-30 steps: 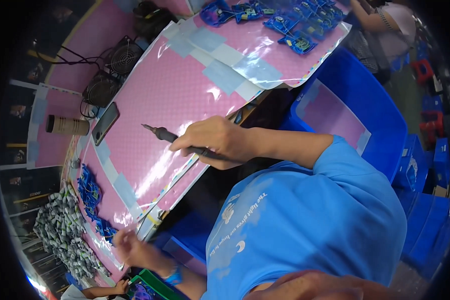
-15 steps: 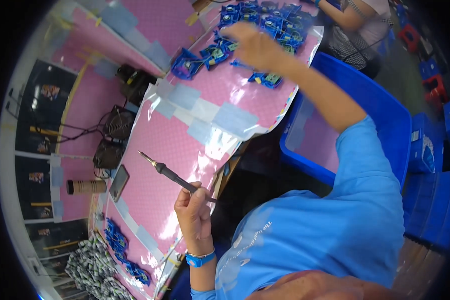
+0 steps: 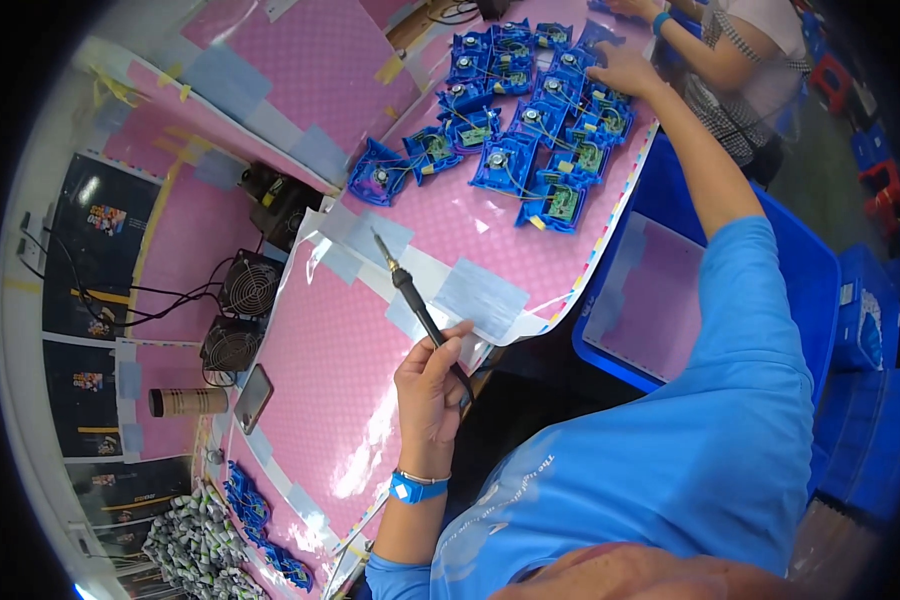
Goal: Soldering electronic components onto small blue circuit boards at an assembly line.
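My left hand (image 3: pixel 430 390) is closed around the dark handle of a soldering iron (image 3: pixel 425 315). The iron slants up and left, its metal tip in the air above the pink-covered table (image 3: pixel 320 350). Stretched far forward, my right hand (image 3: pixel 630 70) is at the upper right of a group of blue plastic housings (image 3: pixel 500 160). Its fingers look apart, close to a blue housing (image 3: pixel 597 36) at the back. Several housings carry round metal parts, others green circuit boards, with thin wires running between them.
Across the table a co-worker's arm (image 3: pixel 690 40) reaches in. A large blue bin (image 3: pixel 805 290) stands at the right. Along the left are small fans (image 3: pixel 248 283), a phone (image 3: pixel 254 398), a brown cylinder (image 3: pixel 188 402), more blue housings (image 3: pixel 248 500) and a heap of small grey parts (image 3: pixel 195 545).
My right hand has moved right across the housings, uncovering several of them. My left hand and the soldering iron have shifted up and right in view, with the iron tilted more steeply.
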{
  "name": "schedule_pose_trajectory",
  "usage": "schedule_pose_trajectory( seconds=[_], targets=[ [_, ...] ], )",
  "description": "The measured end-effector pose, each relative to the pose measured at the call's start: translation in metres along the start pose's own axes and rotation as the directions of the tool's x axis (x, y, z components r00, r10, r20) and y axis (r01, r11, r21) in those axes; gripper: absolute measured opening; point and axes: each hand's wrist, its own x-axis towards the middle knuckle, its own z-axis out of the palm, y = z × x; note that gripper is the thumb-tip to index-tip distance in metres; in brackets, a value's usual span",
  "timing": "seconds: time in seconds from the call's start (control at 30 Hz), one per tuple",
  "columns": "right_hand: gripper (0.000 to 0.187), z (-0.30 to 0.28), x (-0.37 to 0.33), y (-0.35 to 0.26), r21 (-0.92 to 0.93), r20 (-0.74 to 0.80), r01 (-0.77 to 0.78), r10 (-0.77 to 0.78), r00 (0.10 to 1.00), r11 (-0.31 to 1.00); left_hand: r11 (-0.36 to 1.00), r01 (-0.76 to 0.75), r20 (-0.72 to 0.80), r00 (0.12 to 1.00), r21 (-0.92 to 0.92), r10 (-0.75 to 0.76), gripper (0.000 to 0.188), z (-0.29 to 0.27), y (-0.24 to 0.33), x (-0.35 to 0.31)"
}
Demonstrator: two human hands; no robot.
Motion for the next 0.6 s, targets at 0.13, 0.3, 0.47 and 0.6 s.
schedule_pose_trajectory(
  seconds=[0.13, 0.3, 0.47, 0.6],
  targets=[
    [0.064, -0.018, -0.049, -0.036, 0.054, -0.024, 0.07, -0.069, 0.997, 0.996, 0.997, 0.001, 0.006, 1.0, -0.072, -0.001, 0.021, -0.002, -0.003, 0.016],
    [0.057, -0.04, -0.134, -0.114, 0.176, -0.097, 0.131, -0.116, 0.989, 0.976, 0.994, 0.015, -0.002, 1.0, -0.106, -0.016, 0.019, -0.018, -0.007, 0.009],
    [0.051, -0.054, -0.209, -0.175, 0.251, -0.11, 0.252, -0.231, 0.967, 0.935, 0.986, -0.076, -0.121, 0.991, -0.147, 0.058, 0.017, -0.06, 0.001, -0.02],
    [0.048, -0.07, -0.261, -0.231, 0.481, 0.005, 0.266, -0.306, 0.952, 0.835, 0.986, -0.15, -0.297, 0.947, -0.072, 0.122, 0.015, -0.111, -0.008, -0.052]
  ],
)
